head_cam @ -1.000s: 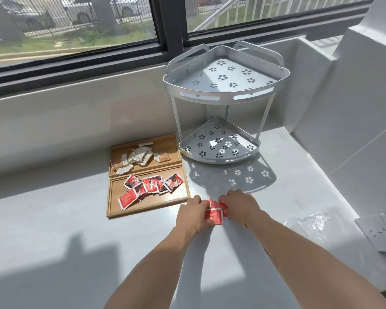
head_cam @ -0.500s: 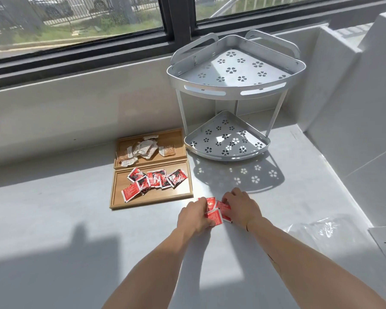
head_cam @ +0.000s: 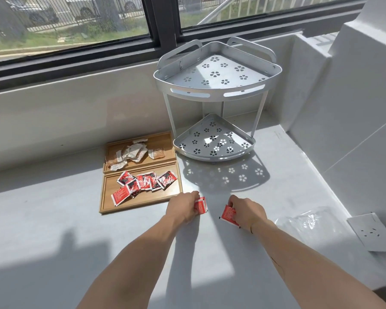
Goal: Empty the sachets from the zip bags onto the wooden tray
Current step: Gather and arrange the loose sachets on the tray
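Two wooden trays lie side by side on the grey counter. The near tray (head_cam: 140, 200) holds several red sachets (head_cam: 146, 182); the far tray (head_cam: 163, 141) holds several pale sachets (head_cam: 133, 152). My left hand (head_cam: 183, 207) grips red sachets (head_cam: 201, 205) just right of the near tray's corner. My right hand (head_cam: 246, 211) holds another red sachet (head_cam: 228, 215) low over the counter. An empty clear zip bag (head_cam: 308, 221) lies to the right of my right hand.
A two-tier metal corner shelf (head_cam: 216, 103) stands behind my hands against the window wall. A white socket plate (head_cam: 373, 234) lies at the far right. White walls close the right side and the window ledge runs along the back.
My hands were together over one red bundle. They have drawn apart, the left toward the near tray and the right to the right, each with red sachets. The camera has tilted.
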Demonstrator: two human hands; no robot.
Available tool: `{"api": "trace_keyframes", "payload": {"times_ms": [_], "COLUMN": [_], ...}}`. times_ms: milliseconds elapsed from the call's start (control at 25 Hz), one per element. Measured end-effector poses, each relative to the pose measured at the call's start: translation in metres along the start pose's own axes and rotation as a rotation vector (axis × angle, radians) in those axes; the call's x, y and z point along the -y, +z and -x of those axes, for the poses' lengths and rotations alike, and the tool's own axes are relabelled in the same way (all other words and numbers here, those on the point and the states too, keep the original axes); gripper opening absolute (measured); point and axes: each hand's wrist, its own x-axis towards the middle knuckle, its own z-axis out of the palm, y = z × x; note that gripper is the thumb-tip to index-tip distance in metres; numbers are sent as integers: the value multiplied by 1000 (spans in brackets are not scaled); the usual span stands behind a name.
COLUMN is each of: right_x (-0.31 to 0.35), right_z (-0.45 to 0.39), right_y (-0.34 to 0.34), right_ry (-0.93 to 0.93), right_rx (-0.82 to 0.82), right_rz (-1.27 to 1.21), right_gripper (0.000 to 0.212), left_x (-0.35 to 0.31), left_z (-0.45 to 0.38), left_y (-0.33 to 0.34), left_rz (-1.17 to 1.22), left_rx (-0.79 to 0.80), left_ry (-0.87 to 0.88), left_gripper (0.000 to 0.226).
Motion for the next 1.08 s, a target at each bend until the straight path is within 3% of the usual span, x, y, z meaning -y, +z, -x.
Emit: {"api": "trace_keyframes", "payload": {"times_ms": [200,440,640,840,1080], "right_x": [-3,5,30,79,149], "right_z": [7,10,4,3,-12], "right_y": [5,11,18,32,40], "right_ry": [20,47,4,-85,-157], "right_rx": [-19,-47,-18,-22,24], "right_rz": [27,37,96,79,189], "right_gripper": [37,38,32,21,30], "left_x": [-6,-3,14,55,131], "left_z": [-7,16,38,61,88], "left_y": [-1,6,8,5,-7], "left_rz": [-133,83,38,-11,0], "left_rx": [48,19,-87,-87,-17], "left_ry": [13,7,92,79,-26], "left_gripper": [27,32,21,17,29]}}
